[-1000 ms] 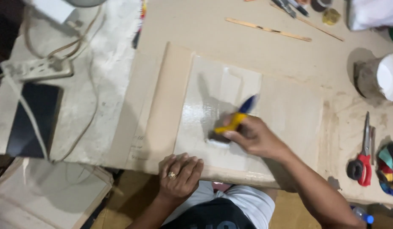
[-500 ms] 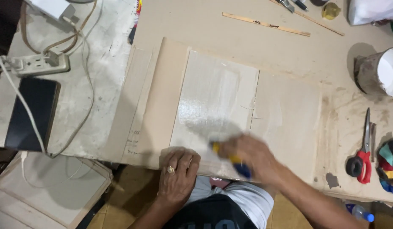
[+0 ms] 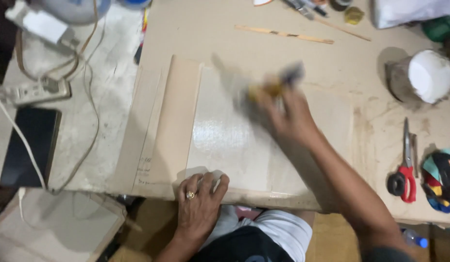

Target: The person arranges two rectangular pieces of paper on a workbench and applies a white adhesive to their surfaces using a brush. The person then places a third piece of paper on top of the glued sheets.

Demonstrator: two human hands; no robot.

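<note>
Right hand [image 3: 293,119]: fingers are gripping a blurred yellow-handled brush [image 3: 276,86] at 12 o'clock.
Left hand [image 3: 200,204]: flat, fingers spread, pressing the glossy wet board [image 3: 234,145], probably slippery; hold dry edges.

The work surface is a tan table [image 3: 225,29] with stains and smears toward its right side. To the left stands a pale, mottled grey counter [image 3: 106,97], its surface scuffed. Below the near edge of the counter, a lower light-coloured board [image 3: 55,228] is visible. Brown flooring [image 3: 331,240] shows beneath the near table edge. Lighting is even and falls from overhead, producing soft shadows.
</note>
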